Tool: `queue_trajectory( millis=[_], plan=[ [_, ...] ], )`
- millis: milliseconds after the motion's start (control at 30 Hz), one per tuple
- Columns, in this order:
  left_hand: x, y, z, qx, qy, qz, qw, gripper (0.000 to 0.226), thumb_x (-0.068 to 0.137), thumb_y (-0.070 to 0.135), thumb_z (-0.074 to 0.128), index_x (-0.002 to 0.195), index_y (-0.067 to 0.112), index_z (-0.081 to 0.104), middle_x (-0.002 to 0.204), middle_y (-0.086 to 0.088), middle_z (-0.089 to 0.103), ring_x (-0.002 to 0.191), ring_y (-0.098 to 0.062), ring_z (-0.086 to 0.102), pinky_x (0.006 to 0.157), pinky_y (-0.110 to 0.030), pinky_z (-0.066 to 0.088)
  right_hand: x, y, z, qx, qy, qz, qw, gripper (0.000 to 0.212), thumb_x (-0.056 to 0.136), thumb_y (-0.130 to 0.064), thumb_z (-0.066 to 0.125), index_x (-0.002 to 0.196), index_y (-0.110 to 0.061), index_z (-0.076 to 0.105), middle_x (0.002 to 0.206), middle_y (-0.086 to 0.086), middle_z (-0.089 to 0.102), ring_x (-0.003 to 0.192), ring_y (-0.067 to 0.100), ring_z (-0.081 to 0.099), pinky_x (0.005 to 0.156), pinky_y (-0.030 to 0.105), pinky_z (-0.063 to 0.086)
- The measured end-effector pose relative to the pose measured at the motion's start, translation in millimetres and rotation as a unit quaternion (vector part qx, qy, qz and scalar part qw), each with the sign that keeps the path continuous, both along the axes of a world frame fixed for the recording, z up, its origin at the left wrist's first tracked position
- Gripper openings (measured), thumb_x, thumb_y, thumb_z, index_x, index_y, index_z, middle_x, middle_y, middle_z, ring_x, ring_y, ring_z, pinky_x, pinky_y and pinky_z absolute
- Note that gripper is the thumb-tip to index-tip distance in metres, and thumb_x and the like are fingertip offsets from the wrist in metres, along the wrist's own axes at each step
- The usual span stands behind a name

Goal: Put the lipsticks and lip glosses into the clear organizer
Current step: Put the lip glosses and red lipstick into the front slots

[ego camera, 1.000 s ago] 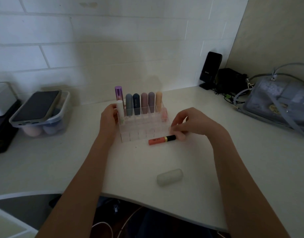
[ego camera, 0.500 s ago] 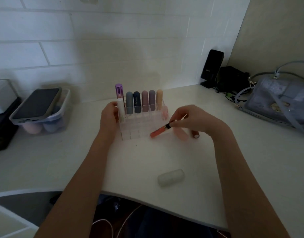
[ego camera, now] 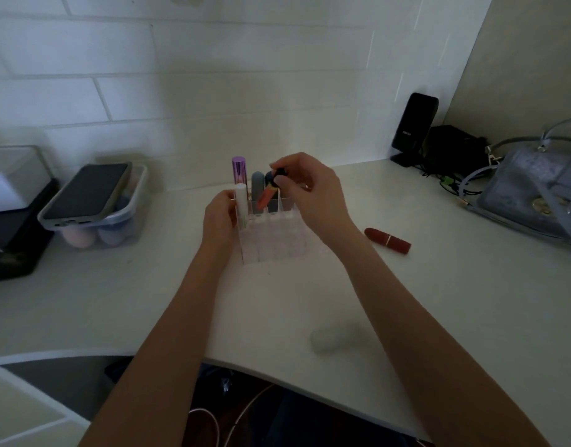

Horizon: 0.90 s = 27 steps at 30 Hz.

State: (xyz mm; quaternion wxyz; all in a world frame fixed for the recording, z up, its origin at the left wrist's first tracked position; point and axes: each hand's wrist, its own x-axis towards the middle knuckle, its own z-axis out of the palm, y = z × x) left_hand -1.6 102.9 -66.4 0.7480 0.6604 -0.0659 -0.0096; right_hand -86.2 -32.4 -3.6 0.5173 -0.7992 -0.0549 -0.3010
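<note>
Head view. The right hand [ego camera: 313, 191] pinches the black cap of an orange lip gloss [ego camera: 267, 194] between thumb and fingertips; the tube hangs tilted, lower end down at the top of the clear organizer [ego camera: 271, 235], over a slot in the second row. Whether the tip has entered the slot cannot be told. Judged purpose of the cap-end grip: it leaves the tube body free to slide down between the dividers.

The left hand [ego camera: 220, 217] holds the organizer's left wall, fingers curled round the edge, apparently to steady the light plastic box against the push of insertion.

Already seated upright: a purple metallic tube [ego camera: 239, 171] at back left, a white tube [ego camera: 241, 201] in front of it, and a grey tube [ego camera: 257, 185] and a darker tube [ego camera: 270, 180] in the back row. The right part of that row is hidden behind the right hand.

Still out on the tabletop [ego camera: 148, 301]: a red lipstick [ego camera: 387, 241] lying on its side, just right of the right wrist, well apart from the organizer. A pale rounded oblong object [ego camera: 332, 339] lies near the front edge, blurred; its kind cannot be told.

Materials: organizer is transparent hard plastic with a grid of square cells; tubes are smooth cylinders, some matte, the purple one glossy. The tabletop is plain, white and matte.

Elsewhere: a phone [ego camera: 87, 191] rests on a clear tub [ego camera: 129, 217] of sponges at left; a grey handbag [ego camera: 535, 188] at right.
</note>
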Motion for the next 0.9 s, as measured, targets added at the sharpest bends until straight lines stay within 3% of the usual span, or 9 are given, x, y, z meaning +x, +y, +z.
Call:
queue_trajectory(
  millis=[100,200,300,433,500,567,667,767,900],
  plan=[
    [-1,-1,1,0.003,-0.003,-0.01,1.0,0.029,0.077,0.033,0.043,0.07,0.021,0.069,0.083,-0.013,0.065,0.08,-0.027,0.056,0.074,-0.041,0.043,11,5,-1,-0.029,0.009,0.003,1.0,0.015,0.084,-0.004,0.062,0.095,-0.013,0.068,0.087,-0.004,0.07,0.082,0.006,0.067,0.083,0.021,0.054],
    [1,-2,-1,0.004,0.001,-0.008,1.0,0.033,0.079,0.033,0.043,0.076,0.017,0.072,0.084,-0.02,0.067,0.08,-0.03,0.059,0.075,-0.045,0.045,21,10,-8,-0.086,0.029,-0.021,0.996,0.015,0.079,-0.027,0.063,0.093,-0.035,0.063,0.081,-0.016,0.07,0.084,0.006,0.067,0.094,0.045,0.049],
    [7,0,-4,0.0,0.012,-0.016,1.0,0.041,0.076,0.037,0.047,0.093,0.008,0.071,0.106,-0.031,0.064,0.091,-0.036,0.061,0.09,-0.059,0.047,26,12,-16,-0.117,0.045,-0.066,0.99,0.012,0.08,-0.027,0.068,0.089,-0.025,0.06,0.075,-0.011,0.069,0.081,0.003,0.052,0.093,0.047,0.042],
    [7,0,-6,0.007,0.014,-0.017,1.0,0.044,0.075,0.038,0.048,0.093,0.004,0.069,0.105,-0.03,0.065,0.096,-0.045,0.062,0.09,-0.063,0.046,26,12,-17,-0.132,0.015,-0.083,0.988,0.001,0.082,-0.021,0.068,0.083,-0.021,0.068,0.071,-0.011,0.059,0.075,0.002,0.045,0.09,0.049,0.041],
    [7,0,-4,0.009,0.011,-0.014,1.0,0.045,0.075,0.038,0.047,0.092,0.001,0.067,0.098,-0.029,0.066,0.086,-0.035,0.06,0.084,-0.059,0.048,25,12,-17,-0.135,0.012,-0.08,0.988,0.01,0.081,-0.017,0.068,0.088,-0.024,0.072,0.071,-0.016,0.051,0.072,0.001,0.045,0.088,0.047,0.043],
    [6,-1,-4,0.015,0.009,-0.008,1.0,0.044,0.075,0.038,0.046,0.088,0.002,0.068,0.092,-0.026,0.065,0.083,-0.031,0.058,0.081,-0.055,0.048,20,8,-14,-0.063,0.016,-0.059,0.996,0.015,0.081,-0.011,0.067,0.089,-0.023,0.07,0.072,-0.013,0.057,0.072,0.009,0.054,0.078,0.04,0.051],
    [6,-1,-2,0.016,0.016,-0.002,1.0,0.031,0.075,0.037,0.045,0.074,0.018,0.07,0.089,-0.018,0.066,0.086,-0.032,0.06,0.086,-0.053,0.048,9,-12,-8,0.031,0.031,-0.044,0.998,0.011,0.086,-0.008,0.065,0.094,-0.014,0.068,0.074,-0.001,0.066,0.065,0.012,0.062,0.062,0.023,0.055],
    [6,-1,-2,0.011,0.019,-0.009,1.0,0.027,0.075,0.037,0.046,0.071,0.023,0.07,0.089,-0.015,0.065,0.087,-0.033,0.06,0.09,-0.054,0.048,2,-41,-7,0.013,0.045,-0.101,0.994,0.007,0.086,-0.012,0.066,0.089,-0.018,0.068,0.075,-0.006,0.067,0.068,0.011,0.063,0.066,0.022,0.055],
    [7,0,-4,0.006,0.017,-0.018,1.0,0.028,0.073,0.038,0.048,0.073,0.02,0.069,0.088,-0.014,0.064,0.085,-0.027,0.058,0.088,-0.052,0.047,-12,-84,-17,-0.072,0.114,-0.237,0.962,0.01,0.087,-0.017,0.063,0.094,-0.019,0.069,0.085,-0.001,0.065,0.068,0.006,0.058,0.062,0.016,0.044]
  ],
)
